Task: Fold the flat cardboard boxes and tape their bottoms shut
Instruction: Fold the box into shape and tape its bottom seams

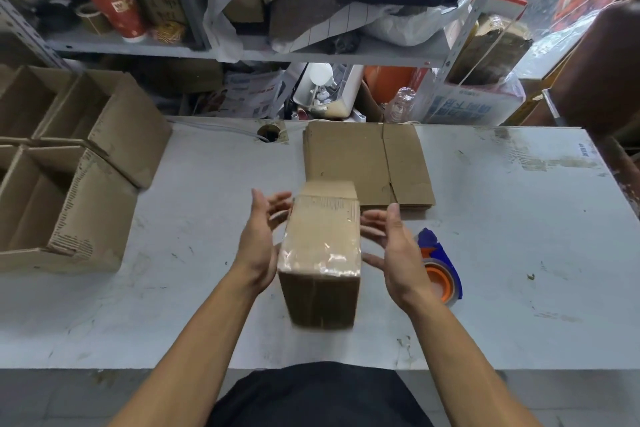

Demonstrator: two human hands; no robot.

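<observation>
A folded cardboard box (320, 253) sits between my hands above the table's middle, its top face covered in shiny clear tape and its outline slightly blurred. My left hand (258, 241) is at its left side with straight fingers along the wall. My right hand (393, 248) is at its right side, fingers spread and straight, close to or just touching the box. A stack of flat cardboard boxes (367, 166) lies just behind. A blue and orange tape dispenser (441, 269) rests on the table behind my right hand, partly hidden by it.
Several folded open boxes (69, 170) stand at the left end of the white table (519, 253). A cable hole (268, 133) is at the back edge. Cluttered metal shelves (242, 52) with bags and boxes rise behind the table. A brown chair back (602, 66) stands at the far right.
</observation>
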